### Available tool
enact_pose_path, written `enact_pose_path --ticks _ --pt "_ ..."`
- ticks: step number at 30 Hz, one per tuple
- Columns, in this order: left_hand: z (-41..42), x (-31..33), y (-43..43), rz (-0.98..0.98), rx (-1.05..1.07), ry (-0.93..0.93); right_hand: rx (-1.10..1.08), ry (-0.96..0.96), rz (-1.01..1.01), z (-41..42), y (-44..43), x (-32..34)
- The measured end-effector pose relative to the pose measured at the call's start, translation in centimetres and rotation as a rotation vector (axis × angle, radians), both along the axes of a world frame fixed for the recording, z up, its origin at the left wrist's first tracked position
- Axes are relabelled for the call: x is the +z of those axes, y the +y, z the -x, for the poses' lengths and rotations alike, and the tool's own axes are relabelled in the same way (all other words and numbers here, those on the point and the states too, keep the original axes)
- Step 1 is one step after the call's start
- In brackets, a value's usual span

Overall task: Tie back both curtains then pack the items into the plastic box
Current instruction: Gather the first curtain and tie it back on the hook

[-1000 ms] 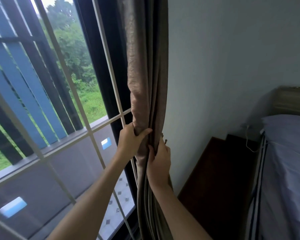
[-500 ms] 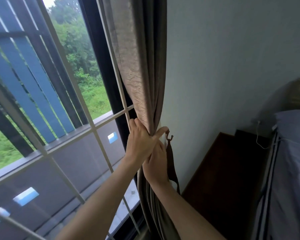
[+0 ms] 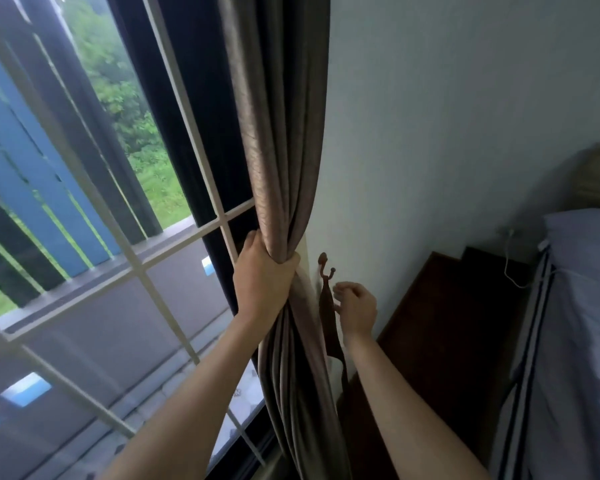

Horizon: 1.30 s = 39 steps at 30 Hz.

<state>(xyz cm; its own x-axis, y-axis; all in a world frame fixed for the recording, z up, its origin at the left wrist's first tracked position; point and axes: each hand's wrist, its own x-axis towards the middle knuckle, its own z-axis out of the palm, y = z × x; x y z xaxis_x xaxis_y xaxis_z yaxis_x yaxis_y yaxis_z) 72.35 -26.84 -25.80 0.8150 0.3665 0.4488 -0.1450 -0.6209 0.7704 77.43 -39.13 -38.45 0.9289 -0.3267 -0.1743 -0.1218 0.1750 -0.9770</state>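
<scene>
A brown-grey curtain [image 3: 281,140] hangs bunched at the window's right side against the wall. My left hand [image 3: 262,277] is clenched around the gathered folds at mid height. Just to the right, a small brown hook [image 3: 323,263] is fixed to the wall, and a dark brown tieback strap [image 3: 328,323] dangles from it. My right hand [image 3: 355,306] hovers beside the strap, fingers loosely curled and apart, with its fingertips at the strap's edge. Whether it touches the strap is unclear. No plastic box is in view.
A window with white bars [image 3: 136,271] fills the left, with blue slats and greenery outside. A dark wooden bedside cabinet [image 3: 447,323] stands against the wall right of the curtain. Beyond it lies a bed with a pale pillow [image 3: 586,244] and a white cable [image 3: 510,268].
My right hand has let go of the curtain and moved right toward the hanging strap. My left hand now grips the whole bunch alone. The view has shifted slightly.
</scene>
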Motion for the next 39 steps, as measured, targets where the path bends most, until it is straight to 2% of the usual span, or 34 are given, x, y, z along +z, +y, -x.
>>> enact_pose_path --ticks 2,4,9,13,17,19,22,25,28,31,34,39 --pt "-0.6 -0.2 0.4 0.031 0.007 -0.010 0.175 0.088 0.324 -2.0 -1.0 -2.5" --pt "-0.9 -0.3 0.6 0.085 0.002 -0.042 0.297 0.138 0.485 -3.9 -1.5 -4.3" --pt "-1.5 -0.5 0.0 0.213 -0.015 -0.070 0.522 0.153 0.560 -7.6 -1.2 -6.4" --pt "-2.2 -0.8 -0.4 0.278 -0.036 -0.067 0.582 0.230 0.464 -9.0 -0.5 -7.3" --pt "-2.7 -1.0 -0.1 0.290 -0.034 -0.073 0.635 0.154 0.643 -8.1 -0.7 -6.4" --pt "-2.8 -1.2 0.2 0.321 -0.031 -0.065 0.608 0.127 0.567 -7.2 -1.4 -5.0" --pt "-2.7 -1.4 0.1 0.329 -0.017 -0.033 0.542 0.082 0.346 -5.4 -3.1 -2.1" --pt "-2.6 -1.4 -0.3 0.332 -0.011 -0.006 0.504 0.108 0.230 -3.6 -4.8 0.9" --pt "-2.2 -1.2 -0.8 0.367 -0.022 0.013 0.480 0.115 -0.006 -1.3 -5.7 3.6" --pt "-1.9 -1.2 -0.8 0.370 -0.051 0.018 0.482 0.025 -0.071 1.4 -5.1 6.2" --pt "-1.6 -1.2 -0.7 0.363 -0.124 0.052 0.464 -0.046 0.081 4.1 -3.7 8.1" --pt "-1.6 -1.1 -0.7 0.342 -0.226 0.093 0.404 -0.156 0.583 7.7 -2.5 8.2"
